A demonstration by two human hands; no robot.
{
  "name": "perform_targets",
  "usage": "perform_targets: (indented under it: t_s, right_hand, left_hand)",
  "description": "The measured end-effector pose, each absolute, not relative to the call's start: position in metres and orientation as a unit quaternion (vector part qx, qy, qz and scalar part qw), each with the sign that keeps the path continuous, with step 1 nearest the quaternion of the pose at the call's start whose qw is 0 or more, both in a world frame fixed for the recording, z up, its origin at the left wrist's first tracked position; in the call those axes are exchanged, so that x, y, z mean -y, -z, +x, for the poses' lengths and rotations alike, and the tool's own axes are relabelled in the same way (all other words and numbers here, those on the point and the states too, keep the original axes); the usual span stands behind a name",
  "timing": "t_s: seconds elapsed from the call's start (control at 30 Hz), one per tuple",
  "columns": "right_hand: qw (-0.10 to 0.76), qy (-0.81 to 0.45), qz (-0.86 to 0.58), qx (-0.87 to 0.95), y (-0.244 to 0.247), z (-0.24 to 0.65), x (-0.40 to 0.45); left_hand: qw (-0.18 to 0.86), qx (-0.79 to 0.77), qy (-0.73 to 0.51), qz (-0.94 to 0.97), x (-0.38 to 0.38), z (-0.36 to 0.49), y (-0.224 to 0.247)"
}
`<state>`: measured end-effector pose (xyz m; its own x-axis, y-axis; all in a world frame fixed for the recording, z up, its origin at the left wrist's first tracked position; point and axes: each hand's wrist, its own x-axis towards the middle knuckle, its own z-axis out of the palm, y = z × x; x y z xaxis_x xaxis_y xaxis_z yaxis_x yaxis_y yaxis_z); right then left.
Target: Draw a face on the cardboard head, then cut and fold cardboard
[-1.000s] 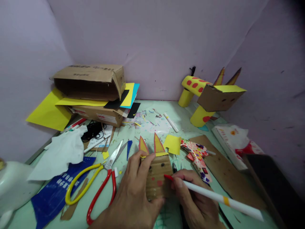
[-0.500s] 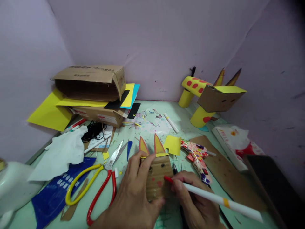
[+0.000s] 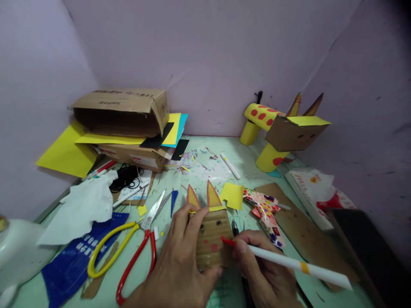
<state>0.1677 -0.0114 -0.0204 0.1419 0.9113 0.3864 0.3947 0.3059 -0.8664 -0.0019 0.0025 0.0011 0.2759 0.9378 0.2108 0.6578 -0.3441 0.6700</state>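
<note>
A small cardboard animal head (image 3: 213, 229) lies on the table, with drawn dark eyes, red dots and two pointed yellow ears (image 3: 213, 194) edged in red. My left hand (image 3: 184, 252) grips it from the left, fingers over its top edge and thumb along the bottom. In my right hand (image 3: 257, 265) is a red marker (image 3: 279, 260) with a white barrel, its red tip touching or very near the face, right of the red dots. To the left lie scissors (image 3: 146, 226) with one yellow and one red handle, blades apart.
Behind left, cardboard boxes (image 3: 122, 102) hold coloured paper. A yellow red-spotted cardboard animal (image 3: 269, 128) stands back right. Around my hands are a yellow paper piece (image 3: 233, 194), a patterned strip (image 3: 265, 209), a cardboard sheet (image 3: 314, 244), a dark device (image 3: 362, 252) and a white marker (image 3: 230, 165).
Little differs. The marker's rear end has dipped slightly down and left, while its tip stays by the face. My left hand keeps its hold on the cardboard head.
</note>
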Motion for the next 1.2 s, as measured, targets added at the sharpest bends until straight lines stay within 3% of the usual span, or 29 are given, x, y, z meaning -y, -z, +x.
perform_targets:
  t_s: [1.2]
  right_hand:
    - [0.529,-0.241,-0.516,0.629,0.0196,0.1664,0.0111]
  left_hand:
    - [0.243,-0.524,-0.283,0.766,-0.0027,-0.0025,-0.0018]
